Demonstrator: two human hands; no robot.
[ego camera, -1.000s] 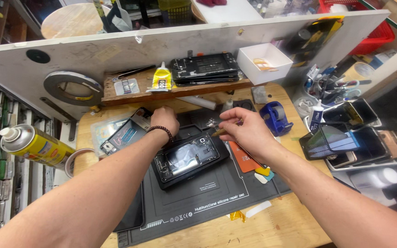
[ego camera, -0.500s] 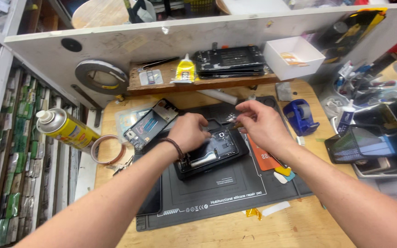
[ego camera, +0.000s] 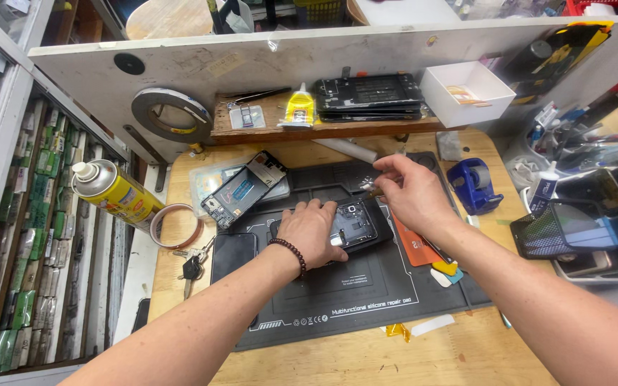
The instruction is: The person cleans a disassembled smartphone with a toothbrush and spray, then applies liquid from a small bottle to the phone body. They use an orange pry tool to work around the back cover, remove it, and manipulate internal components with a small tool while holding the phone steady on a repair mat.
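Note:
An opened black phone [ego camera: 357,223] lies on the dark silicone repair mat [ego camera: 352,304]. My left hand [ego camera: 314,230], with a bead bracelet on the wrist, rests flat on the phone's left part and holds it down. My right hand [ego camera: 408,191] hovers just above the phone's upper right corner, its fingers pinched on a thin metal tool [ego camera: 369,184], likely tweezers, whose tip points at the phone. A second opened phone frame [ego camera: 244,189] lies tilted at the mat's upper left, on a clear bag.
A yellow spray can [ego camera: 114,191] and a tape roll [ego camera: 177,225] sit at the left, keys [ego camera: 192,266] below them. A blue tape dispenser [ego camera: 473,184] stands right of my hand. Behind are a wooden shelf [ego camera: 395,126] with stacked phone parts and a white box [ego camera: 466,93]. Phones fill a rack [ego camera: 588,229] at the right.
My left hand has slid further onto the phone. My right hand has lifted slightly to the phone's upper right with the tool. The camera view shifted right and closer.

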